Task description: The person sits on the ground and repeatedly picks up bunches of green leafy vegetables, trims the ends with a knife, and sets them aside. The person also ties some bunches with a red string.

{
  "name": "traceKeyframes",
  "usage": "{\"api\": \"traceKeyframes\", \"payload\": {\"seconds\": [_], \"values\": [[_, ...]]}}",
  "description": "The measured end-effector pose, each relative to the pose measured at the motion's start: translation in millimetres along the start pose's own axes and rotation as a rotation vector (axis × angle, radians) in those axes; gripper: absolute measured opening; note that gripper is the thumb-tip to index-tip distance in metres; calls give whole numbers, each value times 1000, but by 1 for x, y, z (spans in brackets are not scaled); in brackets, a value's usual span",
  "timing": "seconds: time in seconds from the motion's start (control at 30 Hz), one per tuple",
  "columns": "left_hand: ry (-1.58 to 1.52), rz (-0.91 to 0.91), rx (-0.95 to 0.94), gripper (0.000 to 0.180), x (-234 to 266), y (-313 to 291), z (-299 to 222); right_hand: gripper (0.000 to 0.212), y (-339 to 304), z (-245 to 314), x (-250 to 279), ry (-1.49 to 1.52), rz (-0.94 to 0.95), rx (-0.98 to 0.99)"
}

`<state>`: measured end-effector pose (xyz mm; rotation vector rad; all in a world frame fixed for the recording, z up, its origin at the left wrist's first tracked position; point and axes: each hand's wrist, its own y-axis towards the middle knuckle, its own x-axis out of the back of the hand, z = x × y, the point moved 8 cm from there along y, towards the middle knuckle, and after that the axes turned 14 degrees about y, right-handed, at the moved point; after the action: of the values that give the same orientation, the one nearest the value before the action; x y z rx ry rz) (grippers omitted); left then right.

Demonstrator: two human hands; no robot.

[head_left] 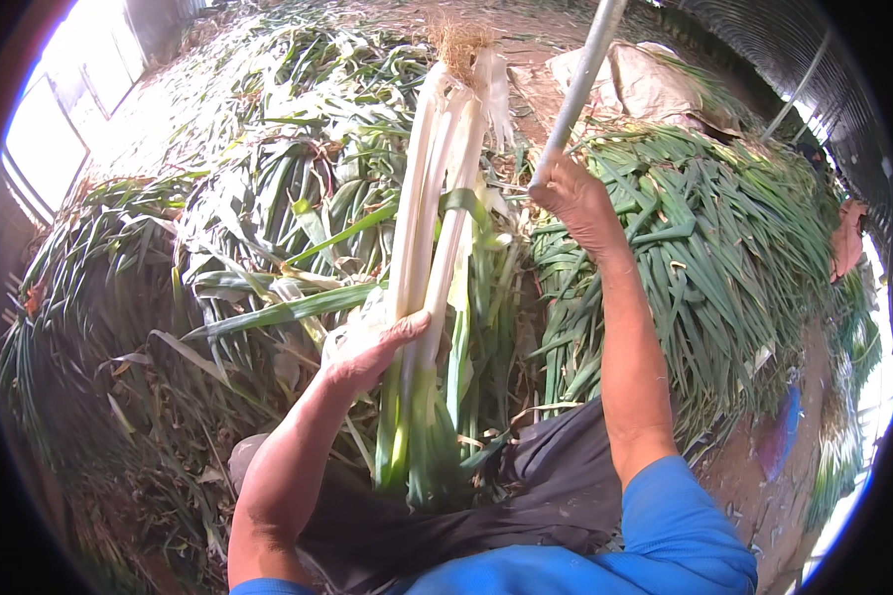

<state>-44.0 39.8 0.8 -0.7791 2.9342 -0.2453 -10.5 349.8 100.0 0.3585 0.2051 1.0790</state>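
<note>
My left hand (370, 349) is closed around a bunch of long green onions (435, 188) with thick white stalks. The bunch stands nearly upright in front of me, its brown hairy roots at the far end and its green leaves hanging down over my lap. Loose, torn outer skin hangs beside the roots. To the right of the bunch, my right hand (577, 206) has its fingers curled at the lower end of a grey metal pipe (587, 74), which slants up out of view. Its fingertips are partly hidden.
A large heap of stripped leaves and onion greens (238, 188) spreads across the left. Another pile of green onions (704, 258) lies to the right. Behind it lies a beige sack (630, 81). A blue and red bag (779, 431) is on the ground at right.
</note>
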Motion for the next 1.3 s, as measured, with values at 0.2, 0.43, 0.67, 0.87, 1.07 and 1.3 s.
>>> {"api": "traceKeyframes", "payload": {"seconds": [0.2,0.43,0.67,0.87,1.07,1.3], "values": [[-168,321,16,60,-28,-28,-14,121,24,95,-40,549,-7,290],[-301,480,84,53,-40,-36,-5,65,-6,90,-102,460,665,-279],[-181,355,126,49,-26,-36,-5,24,2,102,-26,-188,557,-632],[-50,214,128,58,-18,-32,2,20,63,150,133,77,-380,-233],[-18,-73,137,54,15,-36,5,28,15,177,201,54,-508,-88],[26,-56,61,52,8,-26,3,19,-96,8,-28,35,101,-612]]}}
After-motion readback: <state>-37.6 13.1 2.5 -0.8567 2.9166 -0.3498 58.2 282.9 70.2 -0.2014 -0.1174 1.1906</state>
